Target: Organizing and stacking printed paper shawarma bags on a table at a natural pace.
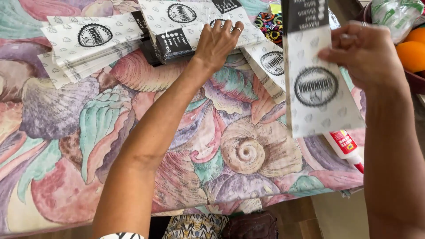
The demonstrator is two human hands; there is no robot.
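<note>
The stack of printed paper bags (88,44) lies at the tablecloth's (66,146) far left. The left hand (217,42) is pressed flat, fingers spread, on the middle bag pile (177,26); firm pressure is advised. One bag (316,88) is pinched in the right hand (363,53), best held by its edge.

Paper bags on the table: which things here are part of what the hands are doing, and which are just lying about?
In hand:
- left hand pressing on the middle stack of paper bags
- right hand holding up one paper bag
- far-left bag stack

Lying about:
- glue bottle
- oranges
- shell-print tablecloth
</note>
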